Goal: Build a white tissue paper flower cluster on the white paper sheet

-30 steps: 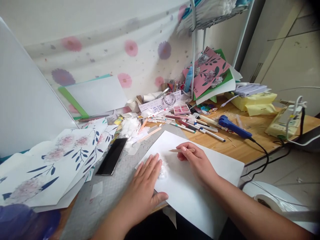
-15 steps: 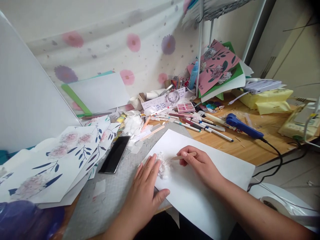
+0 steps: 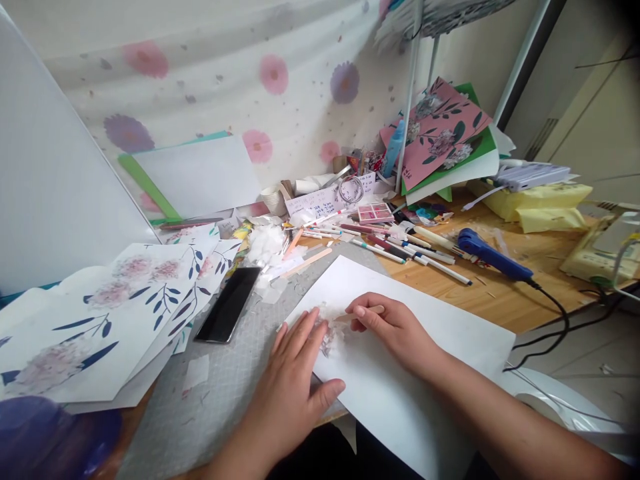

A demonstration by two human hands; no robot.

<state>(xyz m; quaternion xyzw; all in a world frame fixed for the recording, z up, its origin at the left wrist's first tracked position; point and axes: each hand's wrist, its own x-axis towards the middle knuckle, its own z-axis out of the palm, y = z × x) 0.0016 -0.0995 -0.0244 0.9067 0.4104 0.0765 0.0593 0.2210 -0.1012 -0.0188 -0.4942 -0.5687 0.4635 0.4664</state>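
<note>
A white sheet of paper (image 3: 420, 393) lies at a slant across the table's front. Near its left edge is a fluffy whitish cluster (image 3: 327, 340), like a paper or tissue flower, stuck or lying on the sheet. My left hand (image 3: 297, 373) rests flat beside it, fingers spread, fingertips partly over the cluster's left side. My right hand (image 3: 393, 327) pinches a thin wooden craft stick (image 3: 376, 310). The stick's tip points left and reaches the cluster; whether it touches is hard to make out.
A black phone (image 3: 227, 303) lies on the grey cutting mat (image 3: 220, 393). Sheets with pink flowers and dark leaves (image 3: 125, 313) are stacked at left. Pens (image 3: 390, 247), white fluff (image 3: 267, 243) and a blue glue gun (image 3: 493, 257) with a cord lie behind the paper.
The craft stick and my right hand have moved slightly left, closer over the cluster. My left hand stays almost in place. The camera view has shifted a little.
</note>
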